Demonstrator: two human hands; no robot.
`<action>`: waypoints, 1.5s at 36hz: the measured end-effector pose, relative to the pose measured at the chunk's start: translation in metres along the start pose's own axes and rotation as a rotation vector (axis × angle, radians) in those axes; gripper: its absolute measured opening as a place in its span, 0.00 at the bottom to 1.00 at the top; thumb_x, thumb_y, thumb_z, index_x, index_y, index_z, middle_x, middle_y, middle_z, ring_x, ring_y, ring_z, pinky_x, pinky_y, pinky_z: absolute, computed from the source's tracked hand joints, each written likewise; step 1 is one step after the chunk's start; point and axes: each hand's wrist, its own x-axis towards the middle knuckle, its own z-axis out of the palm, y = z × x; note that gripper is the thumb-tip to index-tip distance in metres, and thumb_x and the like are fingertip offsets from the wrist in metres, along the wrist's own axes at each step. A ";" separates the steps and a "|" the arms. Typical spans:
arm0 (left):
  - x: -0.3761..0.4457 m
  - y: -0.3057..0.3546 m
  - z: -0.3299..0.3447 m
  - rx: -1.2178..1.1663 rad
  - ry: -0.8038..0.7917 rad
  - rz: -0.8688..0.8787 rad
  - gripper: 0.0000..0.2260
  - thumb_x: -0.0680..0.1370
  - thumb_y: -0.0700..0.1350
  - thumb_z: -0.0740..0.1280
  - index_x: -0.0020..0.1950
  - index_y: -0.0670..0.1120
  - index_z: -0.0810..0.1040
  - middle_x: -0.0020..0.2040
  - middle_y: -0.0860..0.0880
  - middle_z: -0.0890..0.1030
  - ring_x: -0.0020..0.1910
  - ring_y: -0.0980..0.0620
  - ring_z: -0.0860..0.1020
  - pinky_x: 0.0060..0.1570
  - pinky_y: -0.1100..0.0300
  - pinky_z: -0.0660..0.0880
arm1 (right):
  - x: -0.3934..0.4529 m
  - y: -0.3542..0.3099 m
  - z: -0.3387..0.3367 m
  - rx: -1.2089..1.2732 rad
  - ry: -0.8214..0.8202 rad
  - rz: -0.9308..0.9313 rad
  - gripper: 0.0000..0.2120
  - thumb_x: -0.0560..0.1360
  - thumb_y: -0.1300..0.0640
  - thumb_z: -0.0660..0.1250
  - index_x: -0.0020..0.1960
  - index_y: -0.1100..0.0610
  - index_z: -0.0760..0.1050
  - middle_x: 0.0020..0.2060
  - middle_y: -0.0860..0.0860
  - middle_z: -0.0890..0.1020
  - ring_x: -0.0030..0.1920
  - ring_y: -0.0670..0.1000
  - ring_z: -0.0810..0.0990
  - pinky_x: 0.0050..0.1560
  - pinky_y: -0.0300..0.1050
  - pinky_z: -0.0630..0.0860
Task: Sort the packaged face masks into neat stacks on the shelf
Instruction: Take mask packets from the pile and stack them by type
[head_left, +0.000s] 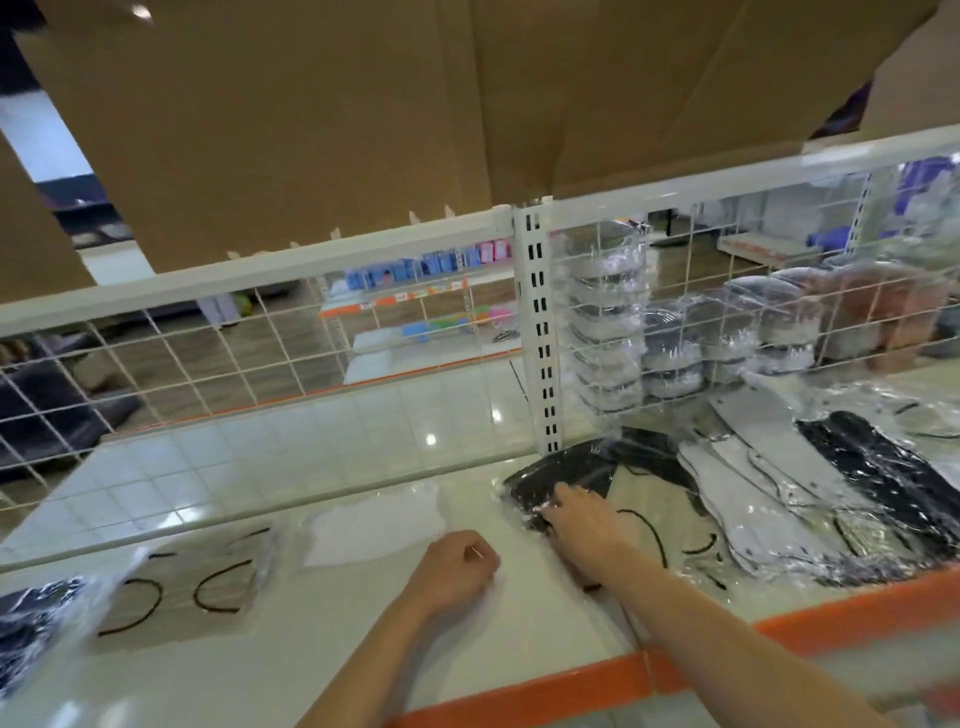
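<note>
The right hand (582, 519) is lying with straight fingers on a black packaged mask (558, 475) at the foot of the shelf upright (540, 332) — touching, not clutching. The left hand (454, 566) is resting on the white shelf (322, 665), fingers curled on nothing — a white packaged mask (376, 527) is lying just beside it.

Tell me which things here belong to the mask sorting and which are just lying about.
Job:
black packaged mask under the right hand
white packaged mask by the left hand
loose pile of packaged masks
shelf

Lying about:
cardboard boxes overhead
stacked masks behind the wire grid
</note>
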 end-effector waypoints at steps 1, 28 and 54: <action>0.000 0.002 0.005 -0.073 0.024 -0.040 0.05 0.76 0.42 0.65 0.41 0.47 0.78 0.37 0.49 0.81 0.33 0.54 0.79 0.42 0.57 0.77 | -0.001 0.000 0.002 0.030 0.026 -0.023 0.15 0.79 0.58 0.56 0.62 0.57 0.75 0.61 0.55 0.71 0.60 0.55 0.72 0.60 0.49 0.69; -0.035 -0.001 -0.001 -0.951 0.264 -0.436 0.13 0.74 0.30 0.63 0.58 0.37 0.76 0.48 0.36 0.82 0.48 0.38 0.80 0.45 0.48 0.77 | 0.015 0.012 0.008 0.157 -0.035 -0.004 0.20 0.78 0.46 0.58 0.69 0.48 0.68 0.68 0.50 0.70 0.67 0.57 0.67 0.68 0.54 0.65; -0.031 0.003 0.010 -1.026 0.340 -0.381 0.13 0.72 0.30 0.68 0.56 0.36 0.77 0.48 0.37 0.84 0.48 0.38 0.82 0.49 0.45 0.78 | -0.021 -0.009 -0.011 0.954 -0.076 -0.192 0.11 0.73 0.64 0.67 0.46 0.48 0.72 0.50 0.46 0.72 0.50 0.41 0.70 0.51 0.28 0.66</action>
